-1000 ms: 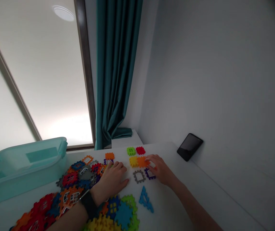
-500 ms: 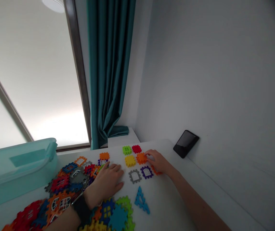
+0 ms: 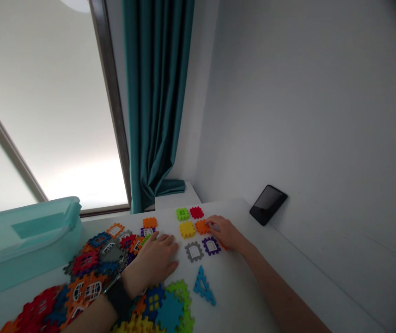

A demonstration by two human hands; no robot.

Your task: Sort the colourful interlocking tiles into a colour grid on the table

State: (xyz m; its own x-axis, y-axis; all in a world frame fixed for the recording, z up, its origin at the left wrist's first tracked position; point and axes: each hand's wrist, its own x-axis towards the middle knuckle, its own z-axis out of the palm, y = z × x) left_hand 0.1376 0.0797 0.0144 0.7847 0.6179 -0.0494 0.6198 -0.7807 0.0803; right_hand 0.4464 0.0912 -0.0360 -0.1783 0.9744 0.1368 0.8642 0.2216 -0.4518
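Note:
My right hand (image 3: 226, 233) has its fingers bent, the fingertips on the right edge of an orange square interlocking tile (image 3: 201, 226). That tile lies beside a yellow tile (image 3: 187, 230). A green window tile (image 3: 183, 213) and a red tile (image 3: 197, 212) lie behind them. In front are a grey window tile (image 3: 194, 258) and a purple window tile (image 3: 211, 252). Another orange piece (image 3: 223, 246) is partly hidden under my right hand. My left hand (image 3: 159, 256) rests on the table with fingers apart, next to the heap of tiles, holding nothing.
A mixed heap of tiles (image 3: 86, 262) spreads across the left, with more pieces (image 3: 170, 313) at the front. A blue triangular piece (image 3: 204, 286) lies nearer me. The teal bin (image 3: 27, 273) stands far left. A black tablet-like device (image 3: 268, 205) leans against the wall.
The orange tile under my right fingertips has shifted slightly left, toward the yellow tile. My right hand has moved slightly left with it, while my left hand stays in place.

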